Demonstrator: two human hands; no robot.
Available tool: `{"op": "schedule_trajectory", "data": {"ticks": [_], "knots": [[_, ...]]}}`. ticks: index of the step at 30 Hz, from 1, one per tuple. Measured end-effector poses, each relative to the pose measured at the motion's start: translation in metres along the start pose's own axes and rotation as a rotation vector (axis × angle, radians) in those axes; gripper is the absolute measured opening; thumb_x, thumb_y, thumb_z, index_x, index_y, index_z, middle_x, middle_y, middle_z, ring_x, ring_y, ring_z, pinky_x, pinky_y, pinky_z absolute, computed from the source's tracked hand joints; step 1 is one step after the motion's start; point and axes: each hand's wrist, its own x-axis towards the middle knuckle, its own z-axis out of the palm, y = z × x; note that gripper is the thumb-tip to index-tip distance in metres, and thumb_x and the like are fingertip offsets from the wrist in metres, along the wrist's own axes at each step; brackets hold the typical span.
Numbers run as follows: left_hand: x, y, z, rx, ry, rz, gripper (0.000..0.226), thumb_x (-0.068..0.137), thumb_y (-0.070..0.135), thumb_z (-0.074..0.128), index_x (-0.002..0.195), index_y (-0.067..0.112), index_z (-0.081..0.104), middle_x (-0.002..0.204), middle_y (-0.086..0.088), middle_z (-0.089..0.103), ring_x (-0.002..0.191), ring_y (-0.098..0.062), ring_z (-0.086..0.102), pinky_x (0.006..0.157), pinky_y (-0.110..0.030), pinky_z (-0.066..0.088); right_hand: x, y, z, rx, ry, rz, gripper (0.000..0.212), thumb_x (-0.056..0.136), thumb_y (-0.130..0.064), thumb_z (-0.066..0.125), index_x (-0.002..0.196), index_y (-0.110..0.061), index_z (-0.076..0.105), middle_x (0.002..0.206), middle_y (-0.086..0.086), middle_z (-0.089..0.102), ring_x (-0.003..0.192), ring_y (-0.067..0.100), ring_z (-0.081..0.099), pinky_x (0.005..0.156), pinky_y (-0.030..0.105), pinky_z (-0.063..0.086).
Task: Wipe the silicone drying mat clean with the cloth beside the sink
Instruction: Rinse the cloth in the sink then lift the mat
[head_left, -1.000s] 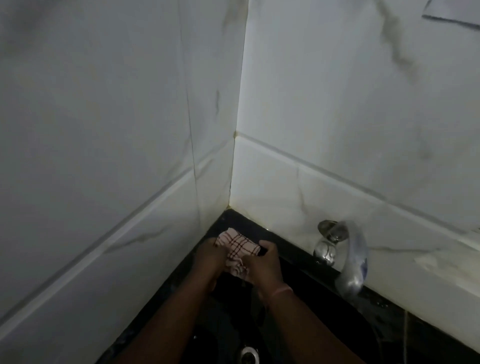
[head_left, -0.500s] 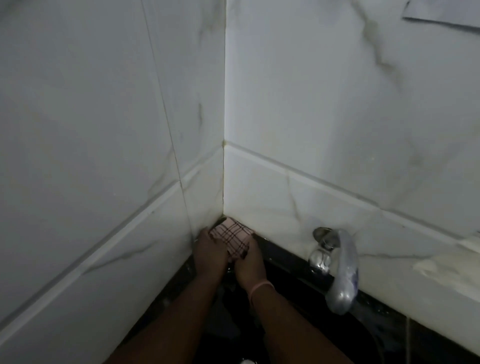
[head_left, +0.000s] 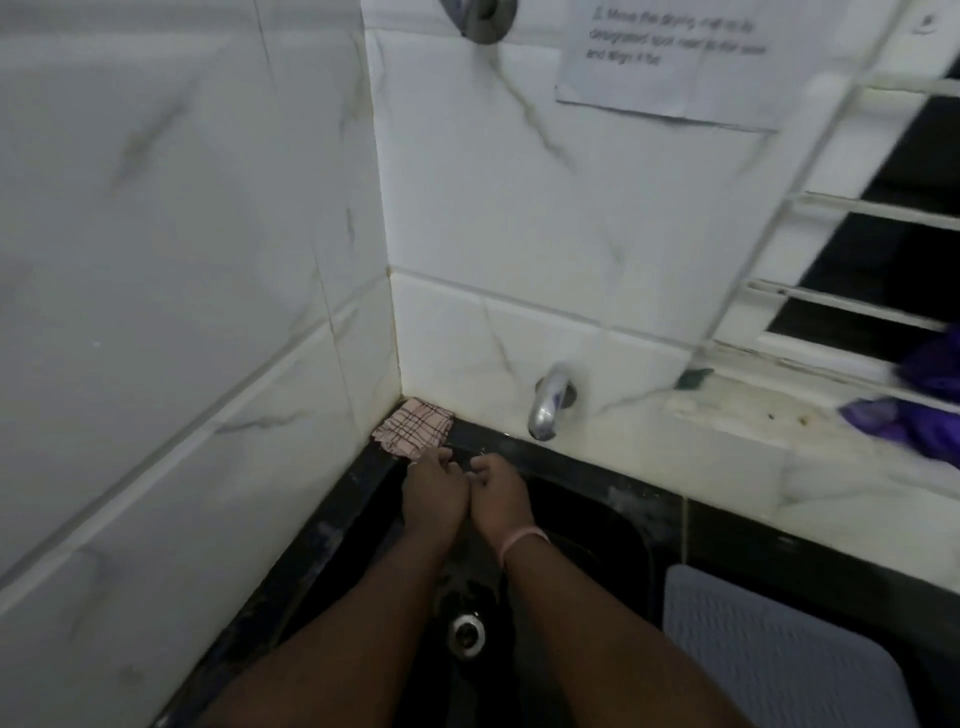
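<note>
Lying in the tiled corner, cloth (head_left: 413, 429) on black sink (head_left: 618, 525) rim; both hands' fingers (head_left: 441, 460) loosely curled, empty.

The grey mat (head_left: 779, 660) runs off the picture's bottom edge. The paper note (head_left: 670, 57) is too blurred to read and cut at the top. The purple cloth (head_left: 919, 405) on the sill is smeared and cropped at right.
</note>
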Motion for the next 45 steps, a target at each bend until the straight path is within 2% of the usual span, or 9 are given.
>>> {"op": "schedule_trajectory", "data": {"ticks": [7,10,19,22,25,28,36,41,45], "knots": [[-0.108,0.009,0.055,0.087,-0.207,0.124,0.025,0.096,0.015,0.055,0.118,0.015,0.067,0.116,-0.006,0.069,0.103,-0.022,0.063,0.082,-0.027,0.041,-0.08,0.062,-0.096,-0.215,0.009,-0.056,0.017,0.092,-0.021,0.054,0.1,-0.02,0.069,0.1,0.004,0.071,0.093,0.02,0.066,0.085,0.036,0.054],[-0.156,0.008,0.095,0.145,-0.32,0.17,0.023,0.093,0.015,0.056,0.113,0.016,0.07,0.114,-0.01,0.073,0.106,-0.028,0.067,0.087,-0.033,0.051,-0.115,0.102,-0.146,-0.294,0.017,-0.02,0.015,0.095,-0.02,0.051,0.094,-0.022,0.066,0.095,0.002,0.068,0.085,0.019,0.062,0.079,0.037,0.053],[-0.269,0.019,0.193,0.253,-0.521,0.286,0.015,0.099,0.016,0.05,0.102,0.014,0.064,0.108,-0.009,0.067,0.099,-0.024,0.065,0.09,-0.041,0.055,-0.211,0.211,-0.27,-0.367,0.289,0.156,0.02,0.098,-0.016,0.049,0.079,-0.016,0.056,0.082,0.004,0.059,0.077,0.02,0.058,0.074,0.039,0.051],[-0.284,0.006,0.21,0.44,-0.525,0.18,0.035,0.096,0.023,0.054,0.129,0.012,0.056,0.13,-0.013,0.055,0.118,-0.03,0.057,0.099,-0.041,0.05,-0.236,0.241,-0.292,-0.535,0.341,0.388,0.014,0.096,-0.022,0.05,0.102,-0.013,0.058,0.106,0.012,0.061,0.097,0.026,0.059,0.086,0.038,0.05],[-0.297,-0.004,0.214,0.575,-0.53,-0.005,0.057,0.097,0.028,0.052,0.15,0.013,0.036,0.149,-0.016,0.04,0.134,-0.035,0.044,0.11,-0.05,0.042,-0.259,0.264,-0.304,-0.567,0.38,0.686,0.04,0.094,-0.027,0.051,0.131,-0.011,0.047,0.133,0.016,0.048,0.121,0.033,0.049,0.103,0.045,0.04],[-0.301,-0.012,0.217,0.652,-0.519,-0.032,0.063,0.099,0.031,0.05,0.156,0.014,0.026,0.157,-0.015,0.029,0.141,-0.034,0.033,0.112,-0.052,0.037,-0.273,0.282,-0.305,-0.627,0.392,0.791,0.054,0.095,-0.028,0.045,0.145,-0.007,0.037,0.138,0.014,0.046,0.124,0.031,0.048,0.102,0.044,0.043],[-0.292,-0.014,0.223,0.676,-0.465,-0.148,0.047,0.1,0.036,0.051,0.141,0.014,0.044,0.143,-0.014,0.045,0.13,-0.032,0.046,0.105,-0.048,0.043,-0.263,0.31,-0.335,-0.25,0.49,0.751,0.032,0.097,-0.024,0.054,0.119,-0.001,0.047,0.123,0.027,0.053,0.109,0.043,0.056,0.092,0.046,0.049],[-0.284,-0.027,0.222,0.476,-0.483,-0.028,0.031,0.102,0.032,0.048,0.124,0.01,0.046,0.128,-0.017,0.056,0.112,-0.032,0.058,0.093,-0.043,0.052,-0.265,0.307,-0.334,-0.142,0.476,0.511,0.016,0.102,-0.018,0.046,0.107,-0.005,0.04,0.093,0.019,0.063,0.081,0.036,0.064,0.073,0.044,0.055],[-0.281,-0.025,0.22,0.381,-0.514,0.061,0.027,0.106,0.035,0.044,0.118,0.013,0.051,0.117,-0.015,0.066,0.102,-0.032,0.065,0.08,-0.036,0.049,-0.264,0.306,-0.333,-0.139,0.433,0.502,0.009,0.104,-0.019,0.039,0.106,-0.01,0.042,0.089,0.014,0.063,0.077,0.032,0.063,0.072,0.042,0.055]]}}
